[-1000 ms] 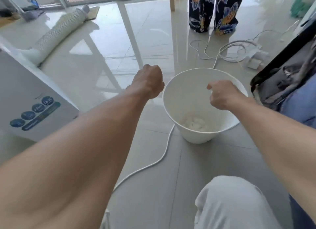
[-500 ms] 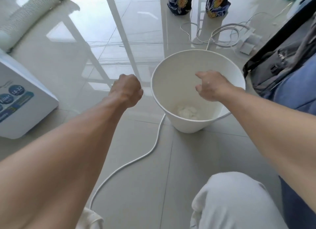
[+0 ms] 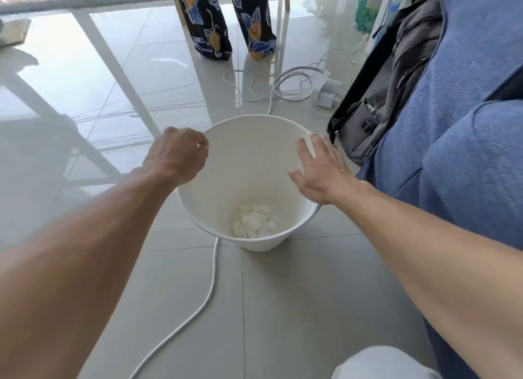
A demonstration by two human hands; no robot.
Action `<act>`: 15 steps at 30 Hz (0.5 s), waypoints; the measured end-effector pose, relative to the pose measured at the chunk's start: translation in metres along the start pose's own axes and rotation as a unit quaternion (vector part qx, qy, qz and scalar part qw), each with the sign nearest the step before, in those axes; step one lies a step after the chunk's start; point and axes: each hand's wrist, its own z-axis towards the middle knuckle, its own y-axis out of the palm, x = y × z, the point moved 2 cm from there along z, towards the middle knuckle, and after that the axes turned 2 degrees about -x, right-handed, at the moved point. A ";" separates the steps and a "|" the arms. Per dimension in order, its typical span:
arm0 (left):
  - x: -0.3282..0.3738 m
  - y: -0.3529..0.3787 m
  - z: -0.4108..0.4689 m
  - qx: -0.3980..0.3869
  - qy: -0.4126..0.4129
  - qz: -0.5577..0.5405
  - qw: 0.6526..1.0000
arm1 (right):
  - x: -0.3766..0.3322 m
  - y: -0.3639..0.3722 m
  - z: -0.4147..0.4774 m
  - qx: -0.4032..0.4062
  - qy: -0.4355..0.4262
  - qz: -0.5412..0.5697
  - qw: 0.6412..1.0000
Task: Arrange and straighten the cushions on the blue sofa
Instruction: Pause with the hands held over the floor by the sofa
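The blue sofa fills the right side of the head view, its fabric seat and arm bulging toward me. No separate cushion can be told apart from the sofa's own padding. My left hand hovers with curled fingers at the left rim of a white bin and holds nothing that I can see. My right hand is spread flat with straight fingers over the bin's right rim, just left of the sofa.
The white bin on the tiled floor holds crumpled white tissue. A dark backpack leans against the sofa. White cables and a power strip lie behind the bin; one cable runs toward me. A person's patterned trouser legs stand farther back. My knee shows bottom right.
The view swung right, so the white appliance left the frame and more of the sofa shows. My right hand went from a fist to flat, spread fingers. My left hand moved up to the bin's rim.
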 end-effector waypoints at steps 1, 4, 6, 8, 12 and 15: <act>0.004 0.005 0.003 0.003 0.007 -0.002 1.000 | 0.001 0.002 0.001 -0.003 0.002 0.007 1.000; 0.009 0.027 0.013 -0.002 0.013 -0.006 1.000 | 0.005 0.010 0.003 -0.006 0.004 0.017 1.000; 0.009 0.042 0.018 -0.014 0.006 -0.011 1.000 | 0.006 0.011 0.003 -0.009 0.002 0.017 1.000; 0.011 0.057 0.022 -0.024 0.004 -0.008 1.000 | 0.007 0.012 0.003 -0.009 -0.002 0.013 1.000; 0.019 0.089 0.024 -0.082 -0.011 -0.020 0.996 | 0.009 0.014 0.003 -0.003 -0.005 0.016 1.000; 0.026 0.115 0.024 -0.171 -0.005 -0.008 0.985 | 0.012 0.017 0.002 -0.001 -0.001 0.021 1.000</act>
